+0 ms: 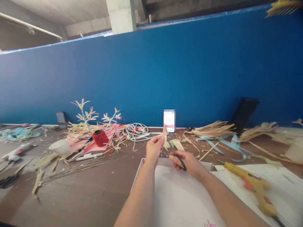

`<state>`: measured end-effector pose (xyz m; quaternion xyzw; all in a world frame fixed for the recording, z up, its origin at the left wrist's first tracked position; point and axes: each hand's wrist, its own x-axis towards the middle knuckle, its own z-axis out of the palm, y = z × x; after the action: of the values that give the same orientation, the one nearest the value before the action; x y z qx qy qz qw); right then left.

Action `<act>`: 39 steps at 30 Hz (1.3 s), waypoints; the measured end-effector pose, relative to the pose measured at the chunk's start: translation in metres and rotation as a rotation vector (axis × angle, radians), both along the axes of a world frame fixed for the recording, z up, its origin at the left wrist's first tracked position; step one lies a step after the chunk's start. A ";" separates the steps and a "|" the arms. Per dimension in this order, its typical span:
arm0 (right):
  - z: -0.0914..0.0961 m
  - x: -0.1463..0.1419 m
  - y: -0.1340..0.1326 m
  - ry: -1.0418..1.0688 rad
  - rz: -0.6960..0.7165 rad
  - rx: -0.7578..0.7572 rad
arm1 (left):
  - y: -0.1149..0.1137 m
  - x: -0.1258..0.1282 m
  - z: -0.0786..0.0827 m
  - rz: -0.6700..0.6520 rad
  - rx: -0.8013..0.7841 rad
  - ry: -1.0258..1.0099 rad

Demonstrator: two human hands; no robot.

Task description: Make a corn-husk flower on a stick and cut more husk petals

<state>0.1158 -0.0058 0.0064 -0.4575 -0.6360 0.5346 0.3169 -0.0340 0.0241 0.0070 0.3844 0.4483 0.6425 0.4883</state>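
Above the far edge of a white box [180, 192], my left hand [155, 148] pinches a pale, dry strip of husk-like material [165, 136], which stands upright from the fingertips. To its right, my right hand [186, 162] is closed around dark-handled scissors [180, 160]. Their blades point up and left, close to the strip; whether they touch it I cannot tell. A lit phone [169, 120] leans against the blue partition just behind the strip. Pale green and cream scraps [176, 144] lie on the table beyond my hands.
A yellow glue gun [252, 186] lies on paper at the right. Dry strip bundles [213, 129] and blue ribbon [234, 146] sit behind it. Leftward are a red thread spool [100, 138], a white cup [59, 147], thin wires [78, 171], black-handled scissors [8, 181] and another glue gun [17, 152].
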 end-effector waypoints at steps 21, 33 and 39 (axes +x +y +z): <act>0.005 0.024 0.007 0.010 0.053 0.016 | -0.009 -0.012 0.007 -0.235 -0.001 0.181; 0.006 0.026 0.005 -0.068 0.109 0.031 | 0.003 -0.016 -0.001 0.013 -0.001 0.156; 0.004 0.024 0.007 -0.060 0.105 0.018 | -0.001 -0.013 0.003 -0.067 -0.003 0.153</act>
<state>0.1401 0.0007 0.0107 -0.4363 -0.6734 0.5306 0.2731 -0.0471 0.0227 0.0103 0.4466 0.4723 0.5939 0.4742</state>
